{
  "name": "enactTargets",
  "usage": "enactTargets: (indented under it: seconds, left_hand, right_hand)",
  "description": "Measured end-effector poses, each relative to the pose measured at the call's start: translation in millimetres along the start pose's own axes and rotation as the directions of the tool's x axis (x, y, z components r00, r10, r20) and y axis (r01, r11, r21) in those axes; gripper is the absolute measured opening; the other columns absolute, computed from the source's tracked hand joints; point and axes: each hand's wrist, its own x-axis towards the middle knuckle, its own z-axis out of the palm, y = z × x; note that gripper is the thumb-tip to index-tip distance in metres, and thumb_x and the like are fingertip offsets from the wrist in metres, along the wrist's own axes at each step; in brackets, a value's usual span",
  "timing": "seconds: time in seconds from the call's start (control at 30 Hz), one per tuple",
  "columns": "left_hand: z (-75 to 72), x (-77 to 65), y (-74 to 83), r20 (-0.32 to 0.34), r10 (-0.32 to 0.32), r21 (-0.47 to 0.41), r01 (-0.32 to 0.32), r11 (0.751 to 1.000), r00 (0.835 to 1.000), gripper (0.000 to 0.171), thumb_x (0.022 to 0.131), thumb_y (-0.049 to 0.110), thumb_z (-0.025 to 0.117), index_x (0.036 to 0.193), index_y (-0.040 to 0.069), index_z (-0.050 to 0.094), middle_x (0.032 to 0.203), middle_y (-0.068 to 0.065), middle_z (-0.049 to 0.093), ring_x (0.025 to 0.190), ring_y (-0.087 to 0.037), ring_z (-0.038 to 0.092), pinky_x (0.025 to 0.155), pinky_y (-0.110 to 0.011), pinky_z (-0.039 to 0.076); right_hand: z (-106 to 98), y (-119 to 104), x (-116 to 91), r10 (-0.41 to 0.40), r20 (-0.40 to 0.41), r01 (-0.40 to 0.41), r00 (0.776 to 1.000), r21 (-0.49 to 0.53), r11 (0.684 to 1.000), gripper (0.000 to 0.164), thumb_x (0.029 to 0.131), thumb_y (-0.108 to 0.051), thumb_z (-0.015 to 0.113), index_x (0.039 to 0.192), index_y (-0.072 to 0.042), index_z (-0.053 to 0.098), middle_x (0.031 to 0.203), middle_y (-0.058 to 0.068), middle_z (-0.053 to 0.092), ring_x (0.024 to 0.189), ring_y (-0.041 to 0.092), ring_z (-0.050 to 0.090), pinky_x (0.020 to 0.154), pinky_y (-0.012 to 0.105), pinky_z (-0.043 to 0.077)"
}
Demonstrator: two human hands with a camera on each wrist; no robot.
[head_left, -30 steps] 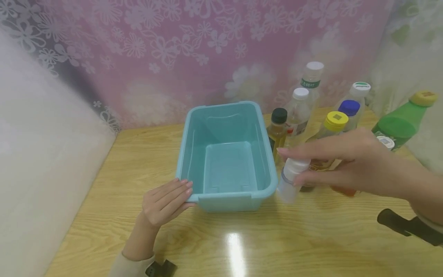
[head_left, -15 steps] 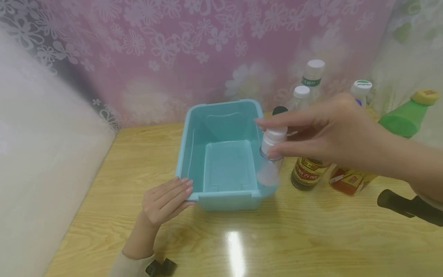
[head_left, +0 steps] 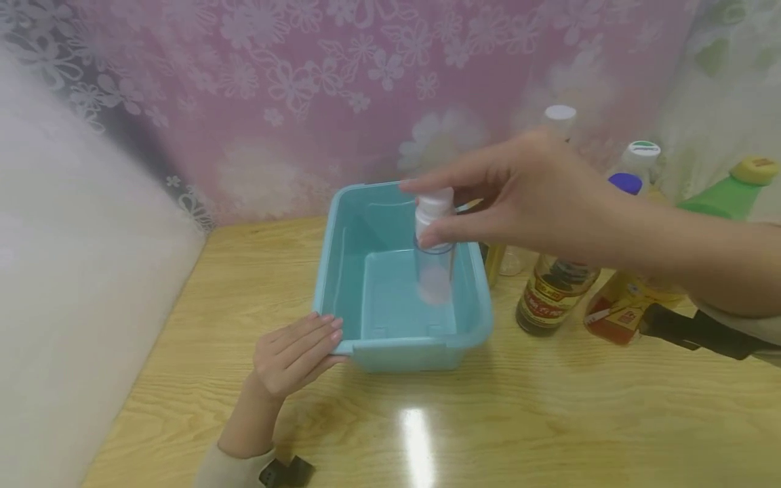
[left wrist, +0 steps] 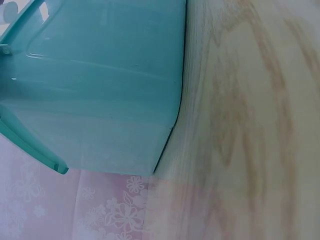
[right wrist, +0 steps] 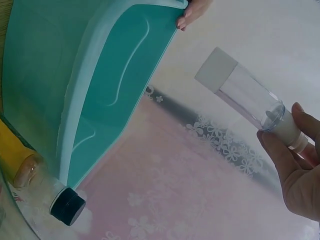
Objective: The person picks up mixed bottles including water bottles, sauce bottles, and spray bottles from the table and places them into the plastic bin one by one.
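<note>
A clear bottle [head_left: 434,274] with a white cap and white stuff at its bottom hangs nearly upright over the right half of a teal plastic bin [head_left: 399,356]. My right hand [head_left: 518,196] pinches it near the cap from above. In the right wrist view, thumb and fingers of that hand [right wrist: 300,175] hold the bottle [right wrist: 245,95] by its white top, apart from the bin. My left hand [head_left: 295,356] grips the bin's near left corner, fingers over the rim. The left wrist view shows the bin's outer wall [left wrist: 110,65] but not the left hand.
Right of the bin stand several bottles: a dark sauce bottle [head_left: 552,295], a reddish one [head_left: 616,315], a blue-capped one [head_left: 625,183] and a green one [head_left: 723,200]. A dark-capped bottle [right wrist: 67,206] stands close against the bin's right side. A floral curtain [head_left: 305,122] hangs behind.
My right hand has carried the clear bottle left, from beside the bin's right rim to above its inside, lifting it on the way. The left hand and bin have stayed put.
</note>
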Motion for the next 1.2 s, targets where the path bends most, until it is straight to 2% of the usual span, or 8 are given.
enactTargets:
  seconds: [0.07,0.13,0.23,0.33,0.5,0.7,0.87,1.2]
  left_hand:
    - [-0.4,-0.3,-0.3,0.003,0.001,-0.002,-0.001,1.0,1.0,0.021,0.085,0.018,0.071,0.079,-0.002,0.072,0.067,-0.016,0.07,0.057,-0.024,0.068,0.05,-0.034,0.06]
    - [-1.0,-0.6,-0.6,0.006,0.002,-0.003,-0.002,1.0,1.0,0.021,0.085,0.018,0.071,0.079,-0.002,0.072,0.067,-0.016,0.07,0.057,-0.024,0.069,0.05,-0.034,0.06]
    - [-2.2,-0.9,-1.0,0.009,0.001,-0.003,-0.001,1.0,1.0,0.021,0.085,0.018,0.071,0.079,-0.002,0.072,0.067,-0.016,0.07,0.056,-0.024,0.068,0.05,-0.034,0.06]
    - [-1.8,-1.0,-1.2,0.008,0.003,-0.003,-0.003,1.0,1.0,0.022,0.085,0.018,0.071,0.078,-0.002,0.072,0.067,-0.016,0.07,0.056,-0.024,0.068,0.049,-0.034,0.06]
    - [-0.5,-0.8,-1.6,0.003,0.007,0.001,-0.007,1.0,1.0,0.022,0.085,0.018,0.071,0.078,-0.002,0.072,0.066,-0.015,0.07,0.056,-0.024,0.068,0.049,-0.034,0.06]
    - [0.3,-0.3,-1.1,-0.005,0.006,0.009,-0.006,1.0,1.0,0.022,0.085,0.019,0.072,0.077,-0.002,0.072,0.066,-0.015,0.07,0.056,-0.024,0.068,0.049,-0.034,0.06]
    - [0.0,-1.3,-0.1,-0.007,0.005,0.008,-0.005,1.0,1.0,0.022,0.084,0.019,0.072,0.079,-0.002,0.072,0.066,-0.016,0.07,0.057,-0.023,0.068,0.049,-0.034,0.06]
    - [-0.5,-2.0,-0.6,-0.004,0.021,0.015,-0.021,1.0,1.0,0.02,0.085,0.017,0.072,0.081,-0.003,0.073,0.068,-0.016,0.07,0.058,-0.023,0.069,0.05,-0.033,0.06]
  right_hand:
    - [-6,-37,10,0.013,-0.028,-0.013,1.0,0.022,1.0,0.05,0.077,-0.036,0.078,0.124,-0.035,0.062,0.112,-0.012,0.069,0.089,0.008,0.07,0.067,0.024,0.062]
    - [-9,-63,18,-0.035,-0.06,0.032,0.998,-0.044,0.998,0.045,0.079,-0.038,0.075,0.122,-0.036,0.062,0.108,-0.013,0.07,0.087,0.006,0.07,0.065,0.021,0.062]
    - [-8,-81,30,-0.076,-0.104,0.065,0.992,-0.11,0.992,0.038,0.081,-0.043,0.071,0.118,-0.042,0.063,0.1,-0.017,0.071,0.085,0.0,0.068,0.063,0.019,0.06]
    - [-4,-83,40,-0.09,-0.135,0.068,0.987,-0.157,0.985,0.036,0.081,-0.048,0.069,0.117,-0.044,0.062,0.096,-0.02,0.071,0.085,-0.004,0.067,0.061,0.016,0.059]
    - [7,-84,55,-0.006,-0.177,-0.023,0.984,-0.162,0.986,0.038,0.078,-0.046,0.075,0.113,-0.032,0.068,0.097,-0.014,0.072,0.084,-0.006,0.066,0.068,0.013,0.058]
    - [17,-89,69,0.15,-0.109,-0.159,0.983,-0.078,0.984,0.042,0.077,-0.028,0.079,0.116,-0.017,0.068,0.095,-0.007,0.073,0.08,-0.003,0.066,0.07,0.012,0.057]
    - [16,-92,80,0.205,-0.062,-0.21,0.977,-0.085,0.974,0.04,0.079,-0.026,0.078,0.116,-0.014,0.067,0.094,-0.005,0.073,0.072,0.002,0.064,0.065,0.018,0.056]
    - [26,-77,107,0.278,-0.024,-0.279,0.96,-0.092,0.956,0.04,0.081,-0.026,0.076,0.117,-0.011,0.066,0.106,0.0,0.071,0.081,0.005,0.066,0.072,0.019,0.056]
